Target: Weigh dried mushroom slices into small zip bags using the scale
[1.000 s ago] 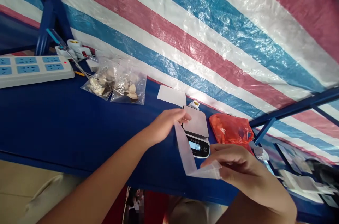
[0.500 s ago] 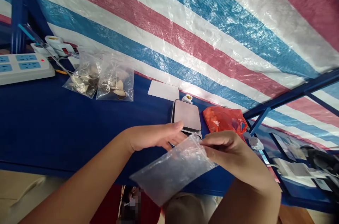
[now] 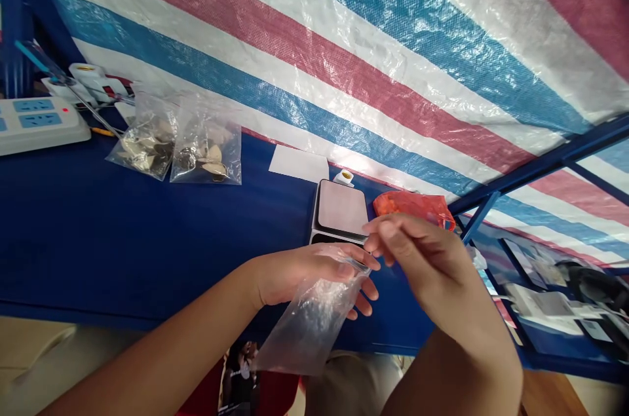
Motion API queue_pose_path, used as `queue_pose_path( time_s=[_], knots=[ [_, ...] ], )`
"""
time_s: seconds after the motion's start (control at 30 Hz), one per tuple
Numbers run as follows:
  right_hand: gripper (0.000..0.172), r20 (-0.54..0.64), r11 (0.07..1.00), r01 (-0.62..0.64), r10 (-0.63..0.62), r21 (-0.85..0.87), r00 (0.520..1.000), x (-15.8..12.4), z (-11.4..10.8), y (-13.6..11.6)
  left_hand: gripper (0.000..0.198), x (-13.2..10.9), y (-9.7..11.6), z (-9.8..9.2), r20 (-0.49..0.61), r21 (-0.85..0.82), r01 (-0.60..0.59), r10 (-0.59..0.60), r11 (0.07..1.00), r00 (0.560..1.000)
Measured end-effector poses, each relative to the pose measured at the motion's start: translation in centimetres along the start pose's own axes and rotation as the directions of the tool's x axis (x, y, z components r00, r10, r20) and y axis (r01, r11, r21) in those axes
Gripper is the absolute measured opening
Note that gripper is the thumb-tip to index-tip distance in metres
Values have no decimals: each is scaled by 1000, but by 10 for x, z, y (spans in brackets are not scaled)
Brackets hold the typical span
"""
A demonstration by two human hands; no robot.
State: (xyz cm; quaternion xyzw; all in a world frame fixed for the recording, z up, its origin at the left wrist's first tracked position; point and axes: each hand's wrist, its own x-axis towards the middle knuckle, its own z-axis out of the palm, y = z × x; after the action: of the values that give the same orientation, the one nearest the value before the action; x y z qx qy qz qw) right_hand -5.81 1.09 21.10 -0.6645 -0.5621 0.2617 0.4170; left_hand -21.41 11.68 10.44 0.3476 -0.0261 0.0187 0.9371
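My left hand [image 3: 314, 275] grips the top of a small clear plastic bag [image 3: 307, 324], which hangs down below the front edge of the blue table [image 3: 122, 232]. My right hand [image 3: 417, 252] hovers just right of the bag's mouth with fingertips pinched together near its rim; I cannot make out anything in them. Right behind both hands sits a small digital scale [image 3: 341, 211] with a bare platform. An orange plastic bag [image 3: 413, 206] lies to the right of the scale.
Two clear bags of pale pieces [image 3: 177, 144] lie at the back left, beside a white power strip [image 3: 34, 124] and some small white devices [image 3: 93, 78]. A white card [image 3: 299, 164] lies behind the scale. A striped tarp [image 3: 344, 42] backs the table. Clutter fills a lower shelf at right.
The clear bag passed from my right hand into my left, which now holds its top so it hangs down. My right hand lifted to the bag's mouth. The view shifted slightly.
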Motion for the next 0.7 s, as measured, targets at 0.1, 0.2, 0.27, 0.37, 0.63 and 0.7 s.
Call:
queue_pose_path(
  time_s=[0.1,0.2,0.27,0.37,0.63,0.7],
  knots=[
    [33,-186,996,90,-91,-11,978,-4,-5,-5,59,0,0,1,-51,-11,-23,23,1000,998],
    [25,-38,998,61,-61,14,997,-6,-5,-6,58,1,0,0,-39,32,-47,48,998,998],
    [25,101,999,28,-33,42,994,-8,0,-6,58,2,0,0,-24,62,-65,67,996,997],
    [32,176,1000,26,-27,7,984,-9,10,-7,48,3,0,0,-17,105,-99,101,990,995],
    [38,345,981,80,-13,-178,939,-4,29,-20,34,3,1,-2,-35,217,-113,124,970,992],
    [39,356,977,66,10,-201,935,-4,31,-22,38,2,2,0,-26,235,-106,115,966,993]
  ],
)
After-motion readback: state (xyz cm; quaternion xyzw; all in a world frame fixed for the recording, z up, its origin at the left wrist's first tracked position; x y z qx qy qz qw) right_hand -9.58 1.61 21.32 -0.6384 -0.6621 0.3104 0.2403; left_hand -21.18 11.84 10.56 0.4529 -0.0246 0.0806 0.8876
